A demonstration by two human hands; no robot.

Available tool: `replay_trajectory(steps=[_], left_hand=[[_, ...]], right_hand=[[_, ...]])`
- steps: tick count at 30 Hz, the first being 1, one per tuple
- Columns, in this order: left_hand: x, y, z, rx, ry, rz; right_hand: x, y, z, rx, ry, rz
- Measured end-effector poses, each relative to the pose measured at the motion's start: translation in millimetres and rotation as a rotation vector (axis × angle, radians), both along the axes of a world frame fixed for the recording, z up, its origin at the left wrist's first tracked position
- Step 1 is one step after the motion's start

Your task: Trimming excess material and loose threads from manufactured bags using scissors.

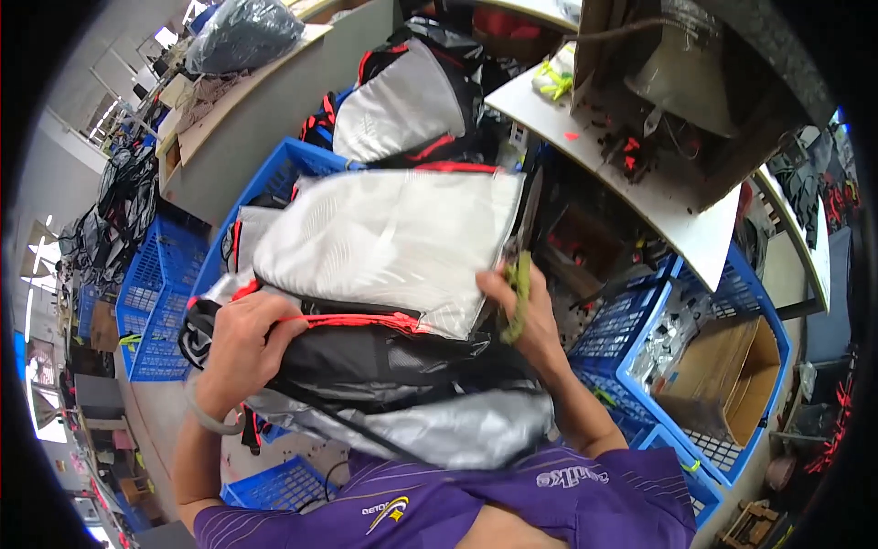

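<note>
Two hands grasp a grey-black backpack (366, 302) lying crosswise: left hand (240, 346) clenching its side, right hand (523, 316) gripping scissors (519, 295); blue crate (732, 457) holds cardboard box (732, 371).

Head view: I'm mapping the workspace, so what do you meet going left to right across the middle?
Blue crate → left hand → grey and black backpack → right hand with yellow-green snips → cardboard box.

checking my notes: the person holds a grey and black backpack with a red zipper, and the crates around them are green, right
Not quite. The head view shows the crates are blue, not green. The rest stands: the left hand and right hand hold a grey and black backpack with a red zipper.
</note>
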State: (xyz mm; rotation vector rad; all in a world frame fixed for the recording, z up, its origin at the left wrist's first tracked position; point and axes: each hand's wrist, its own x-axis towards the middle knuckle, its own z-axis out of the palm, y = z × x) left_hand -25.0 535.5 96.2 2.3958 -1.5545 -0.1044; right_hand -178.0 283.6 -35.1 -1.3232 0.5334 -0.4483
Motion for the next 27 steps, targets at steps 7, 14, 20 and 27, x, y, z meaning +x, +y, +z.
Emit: replay_trajectory(steps=[7,14,20,27], left_hand=[[14,-6,-6,-0.444,-0.253,0.052],[28,-33,48,-0.667,-0.427,-0.139],[94,-51,-106,-0.567,0.734,0.122],[104,-76,-152,-0.607,1.223,0.19]], right_hand=[[-2,13,25,-0.17,-0.033,0.099],[5,-7,47,-0.237,-0.63,-0.14],[50,-27,22,-0.36,-0.184,-0.095],[105,-30,-34,0.087,-0.451,-0.422]])
